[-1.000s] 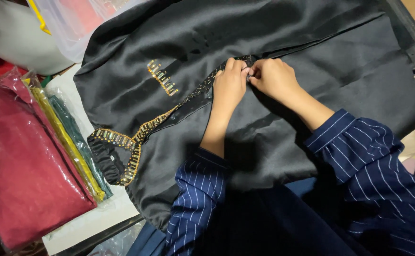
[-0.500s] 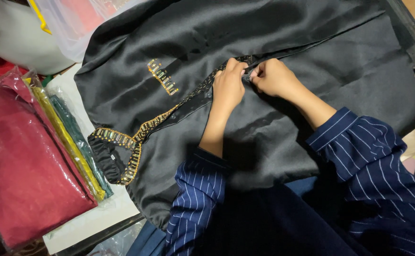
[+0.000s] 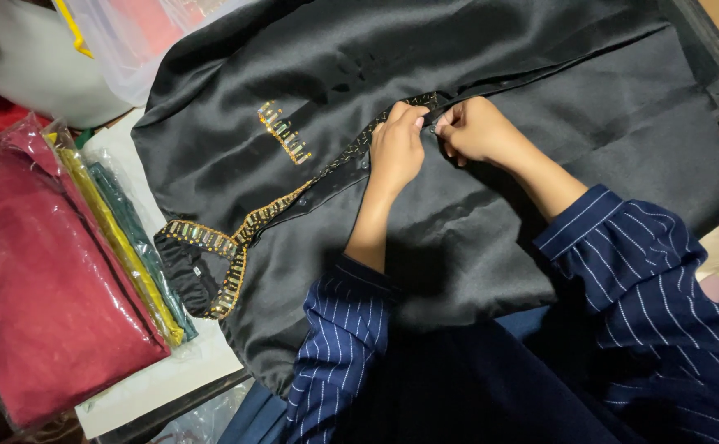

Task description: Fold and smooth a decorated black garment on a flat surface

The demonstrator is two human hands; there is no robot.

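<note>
Left hand (image 3: 398, 150) and right hand (image 3: 476, 130) pinching the beaded front opening (image 3: 351, 156) of a black satin garment (image 3: 491, 238), apparently fastening it, bagged folded clothes (image 3: 55, 279) lying alongside.

A white tabletop (image 3: 158, 386) shows at lower left. On it lie clear-wrapped folded fabrics: red (image 3: 43, 279), yellow (image 3: 121, 247) and green (image 3: 141, 234). A pale plastic tub (image 3: 34, 70) stands at upper left. Soft indoor light.
</note>
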